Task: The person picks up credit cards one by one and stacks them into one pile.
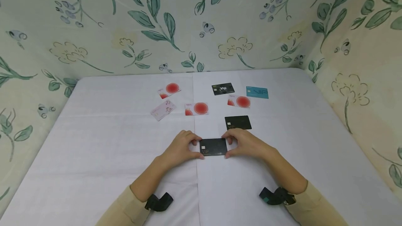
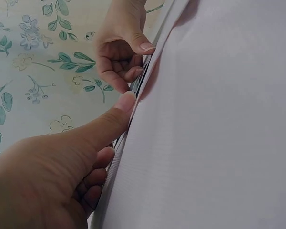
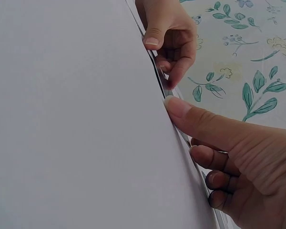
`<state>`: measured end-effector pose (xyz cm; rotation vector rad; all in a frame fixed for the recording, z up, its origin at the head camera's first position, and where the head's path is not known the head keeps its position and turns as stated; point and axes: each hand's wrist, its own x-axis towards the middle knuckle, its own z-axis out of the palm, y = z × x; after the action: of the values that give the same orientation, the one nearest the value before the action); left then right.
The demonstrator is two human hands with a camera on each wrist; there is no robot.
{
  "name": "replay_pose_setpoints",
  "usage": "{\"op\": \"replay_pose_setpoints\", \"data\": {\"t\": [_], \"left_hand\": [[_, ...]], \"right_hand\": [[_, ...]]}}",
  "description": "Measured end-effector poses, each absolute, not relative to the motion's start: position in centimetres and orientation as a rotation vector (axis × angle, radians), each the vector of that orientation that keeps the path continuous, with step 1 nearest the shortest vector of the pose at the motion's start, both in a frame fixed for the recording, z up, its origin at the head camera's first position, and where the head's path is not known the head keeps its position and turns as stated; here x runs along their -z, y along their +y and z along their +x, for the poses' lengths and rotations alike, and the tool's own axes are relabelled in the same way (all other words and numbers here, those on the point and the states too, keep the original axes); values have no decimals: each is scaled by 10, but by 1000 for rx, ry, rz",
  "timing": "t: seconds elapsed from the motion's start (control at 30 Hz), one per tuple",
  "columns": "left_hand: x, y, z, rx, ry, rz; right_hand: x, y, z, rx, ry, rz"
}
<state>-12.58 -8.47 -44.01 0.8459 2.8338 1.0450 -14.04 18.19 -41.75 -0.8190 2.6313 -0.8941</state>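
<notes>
A black VIP card (image 1: 215,147) with a pale chip lies near the middle of the white table, its long side toward the person. My left hand (image 1: 183,145) pinches its left end, thumb at the near corner and forefinger at the far one. At the right end, my right hand (image 1: 246,144) grips it the same way. Both wrist views look nearly along the tabletop, so the card shows as a thin dark edge between the left thumb (image 2: 124,102) and the other hand. Just beyond the right knuckles lies a second black VIP card (image 1: 238,121), partly covered by that hand.
Farther back lie red-and-white cards (image 1: 196,109), a pale pink card (image 1: 163,110), a black card lettered Vip (image 1: 223,89) and a blue VIP card (image 1: 257,92). White cloth (image 1: 94,142) covers the table. Leaf-patterned fabric (image 1: 176,55) hangs behind and beside it.
</notes>
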Motion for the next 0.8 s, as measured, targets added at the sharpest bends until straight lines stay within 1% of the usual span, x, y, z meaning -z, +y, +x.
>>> {"op": "replay_pose_setpoints", "data": {"t": [0.5,0.8], "left_hand": [[440,-83,-121,-1035,2842,744],[412,-80,-113,-1037,2860,692]], "right_hand": [[416,185,-139,927,2584,-806],[409,190,-142,1075,2619,-837]]}}
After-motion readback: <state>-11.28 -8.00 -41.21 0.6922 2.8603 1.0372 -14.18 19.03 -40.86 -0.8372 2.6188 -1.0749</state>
